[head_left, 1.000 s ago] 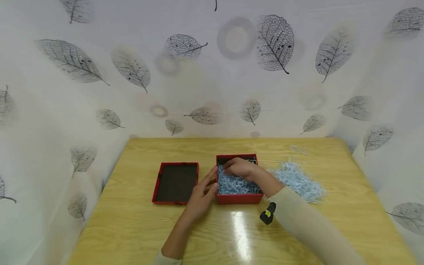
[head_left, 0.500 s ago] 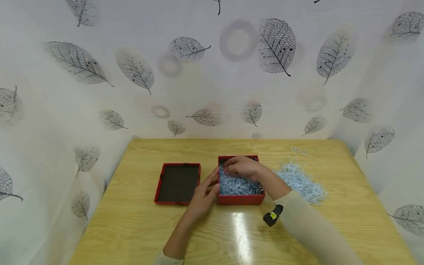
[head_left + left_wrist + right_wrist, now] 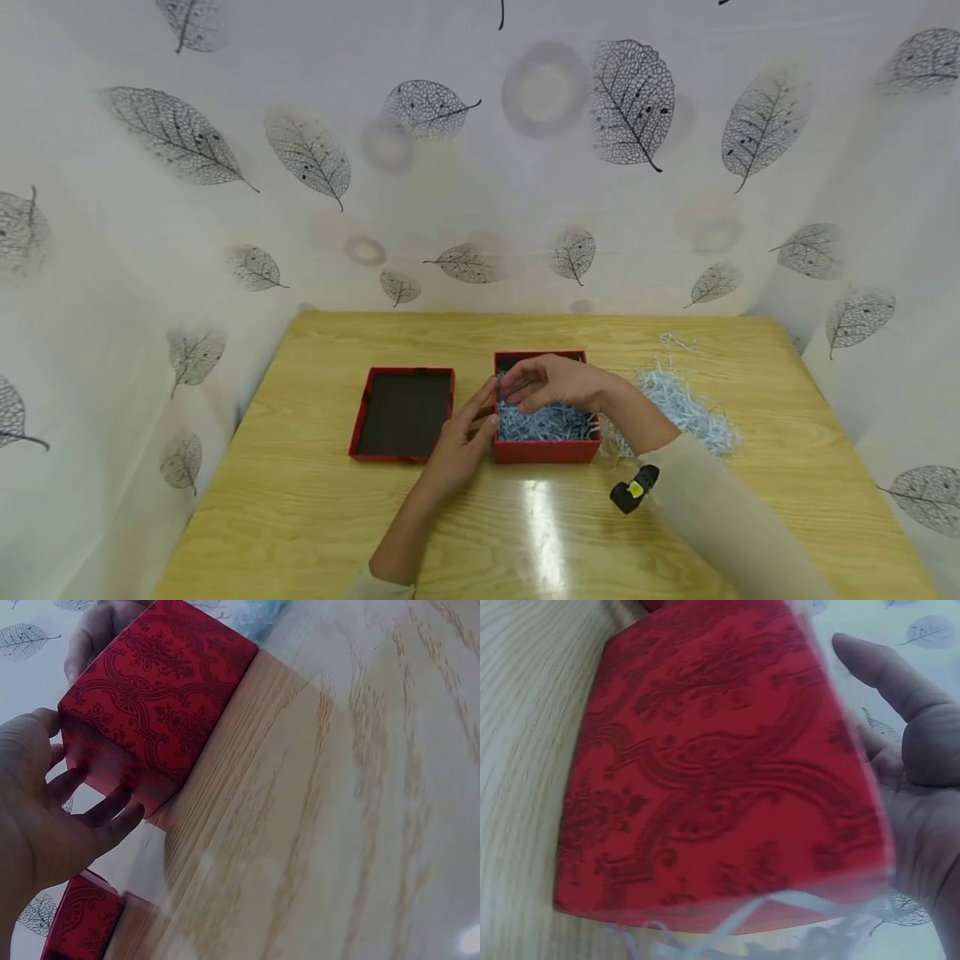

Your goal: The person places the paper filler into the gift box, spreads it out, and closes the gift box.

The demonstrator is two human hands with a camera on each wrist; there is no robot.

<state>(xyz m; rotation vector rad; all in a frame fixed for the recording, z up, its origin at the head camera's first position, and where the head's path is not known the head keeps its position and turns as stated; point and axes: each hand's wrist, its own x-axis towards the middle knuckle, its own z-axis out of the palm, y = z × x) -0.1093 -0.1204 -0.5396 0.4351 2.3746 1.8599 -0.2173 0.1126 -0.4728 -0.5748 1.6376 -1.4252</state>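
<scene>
A red box (image 3: 546, 452) with a dark inside holds pale blue shredded paper (image 3: 543, 423). My left hand (image 3: 454, 450) rests its spread fingertips on the box's left side; the left wrist view shows them against the patterned red wall (image 3: 161, 697). Over the box opening is my right hand (image 3: 558, 385), palm down, fingers loosely bent and thumb apart, with nothing visibly held. In the right wrist view the thumb and palm of my right hand (image 3: 922, 765) stand beyond the box's patterned side (image 3: 712, 765).
Left of the box lies a red-rimmed, dark-lined lid (image 3: 405, 414). A loose pile of pale blue shredded paper (image 3: 686, 417) is on the table (image 3: 300, 517) at the right, with a few white strands (image 3: 677, 341) behind it.
My right hand has risen from the paper in the box and shifted slightly right, its thumb and fingers now apart. The left hand keeps its place against the box.
</scene>
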